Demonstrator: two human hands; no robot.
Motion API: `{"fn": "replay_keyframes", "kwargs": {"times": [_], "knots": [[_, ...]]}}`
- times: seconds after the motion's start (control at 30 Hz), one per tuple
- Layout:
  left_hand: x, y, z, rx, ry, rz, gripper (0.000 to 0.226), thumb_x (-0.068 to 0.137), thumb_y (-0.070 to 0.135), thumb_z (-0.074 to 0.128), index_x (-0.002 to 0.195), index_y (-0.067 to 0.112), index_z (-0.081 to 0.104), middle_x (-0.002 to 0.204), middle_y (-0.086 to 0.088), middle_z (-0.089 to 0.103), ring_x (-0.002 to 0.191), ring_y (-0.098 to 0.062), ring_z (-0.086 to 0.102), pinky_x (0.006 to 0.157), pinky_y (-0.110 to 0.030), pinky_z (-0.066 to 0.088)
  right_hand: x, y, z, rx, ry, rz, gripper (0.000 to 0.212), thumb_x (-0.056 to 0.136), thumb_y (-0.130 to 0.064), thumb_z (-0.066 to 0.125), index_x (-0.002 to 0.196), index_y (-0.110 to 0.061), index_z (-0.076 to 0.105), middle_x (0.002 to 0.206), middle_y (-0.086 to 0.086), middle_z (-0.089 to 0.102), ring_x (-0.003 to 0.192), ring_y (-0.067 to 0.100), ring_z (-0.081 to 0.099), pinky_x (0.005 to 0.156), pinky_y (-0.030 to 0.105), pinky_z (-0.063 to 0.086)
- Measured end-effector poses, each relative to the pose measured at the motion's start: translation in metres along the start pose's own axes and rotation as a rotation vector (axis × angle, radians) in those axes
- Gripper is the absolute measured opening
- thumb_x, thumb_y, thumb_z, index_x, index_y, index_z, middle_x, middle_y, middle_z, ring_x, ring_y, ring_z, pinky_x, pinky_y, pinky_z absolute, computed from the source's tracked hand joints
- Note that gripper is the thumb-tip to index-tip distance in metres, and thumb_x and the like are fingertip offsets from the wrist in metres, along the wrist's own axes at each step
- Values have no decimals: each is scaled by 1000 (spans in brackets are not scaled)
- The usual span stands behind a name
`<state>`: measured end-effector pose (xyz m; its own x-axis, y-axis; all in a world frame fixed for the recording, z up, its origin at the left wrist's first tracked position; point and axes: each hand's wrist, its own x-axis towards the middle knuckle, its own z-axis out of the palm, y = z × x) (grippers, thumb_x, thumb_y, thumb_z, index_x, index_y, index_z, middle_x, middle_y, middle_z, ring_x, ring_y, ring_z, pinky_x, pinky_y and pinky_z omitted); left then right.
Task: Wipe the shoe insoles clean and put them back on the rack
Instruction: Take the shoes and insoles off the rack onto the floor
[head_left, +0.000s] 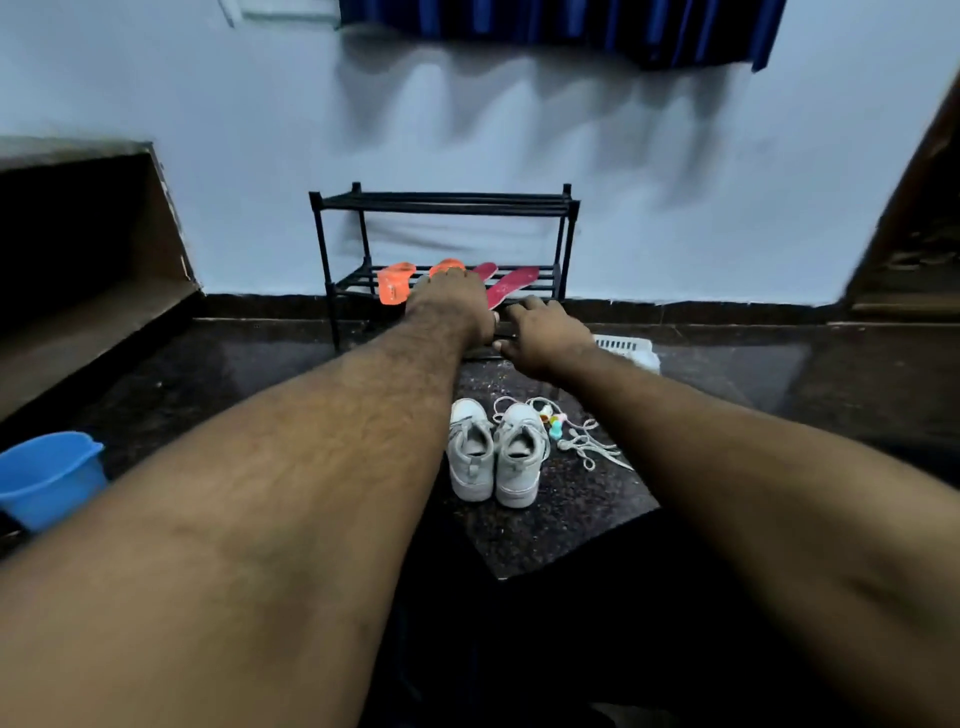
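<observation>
A: Where are the insoles?

B: In the middle of the frame, on the low shelf of the black rack (332, 249). Two orange insoles (393, 283) lie on the thin bars, and two long, flat red insoles (511, 286) lie just beside them.

A: What do the hands do?

B: The left hand (452, 306) lies over one orange insole, fingers bent down on it (I cannot tell if it grips). The right hand (540, 332) rests at the front bar, fingers curled, nothing seen in it.

A: And lower down?

B: Two white shoes (493, 452) stand on the dark speckled floor, loose laces (587, 441) beside them. A round blue bucket (47, 478) sits at the left edge.
</observation>
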<state>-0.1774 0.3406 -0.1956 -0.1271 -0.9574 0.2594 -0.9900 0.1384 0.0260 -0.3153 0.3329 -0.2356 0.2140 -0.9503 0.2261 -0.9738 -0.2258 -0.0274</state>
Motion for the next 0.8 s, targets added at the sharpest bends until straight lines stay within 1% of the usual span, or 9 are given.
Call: {"fn": "replay_keyframes", "kwargs": {"times": [0.13,0.33,0.43,0.57,0.67,0.8], "knots": [[-18,5,-1,11,-7,-40,68,99,48,51,148,4,35,150,-18,43,139,-32,41,112,-42,34,-19,4,-5,8,32,13,61,93,-53,55,143,-18,43,148,4,40,132,30,40,102,50,45],[-14,10,11,55,-7,-12,67,100,49,47,148,4,34,150,-19,43,137,-33,42,112,-45,34,-16,19,8,33,68,8,59,94,-51,55,141,-17,44,144,5,42,128,30,42,100,49,46],[-6,12,26,77,21,23,66,99,50,49,145,4,38,146,-18,46,134,-34,44,111,-45,35,-3,21,9,74,78,-4,62,93,-50,56,143,-16,42,144,6,42,128,31,43,99,51,47],[4,0,52,60,89,82,57,97,47,53,135,5,47,135,-17,54,126,-32,51,106,-43,38,16,23,22,121,84,-9,61,92,-46,59,143,-17,42,142,7,43,126,32,45,98,52,48],[10,-18,81,10,81,85,52,95,42,56,130,4,50,129,-17,57,121,-34,52,104,-44,39,27,26,48,144,45,2,60,92,-46,59,142,-17,44,143,7,42,127,33,45,100,52,47],[0,-36,120,-26,-14,50,55,96,43,54,134,4,47,134,-18,55,126,-34,50,108,-44,36,28,24,92,151,-46,22,58,93,-45,59,139,-14,44,143,10,42,128,35,44,100,53,46]]}}
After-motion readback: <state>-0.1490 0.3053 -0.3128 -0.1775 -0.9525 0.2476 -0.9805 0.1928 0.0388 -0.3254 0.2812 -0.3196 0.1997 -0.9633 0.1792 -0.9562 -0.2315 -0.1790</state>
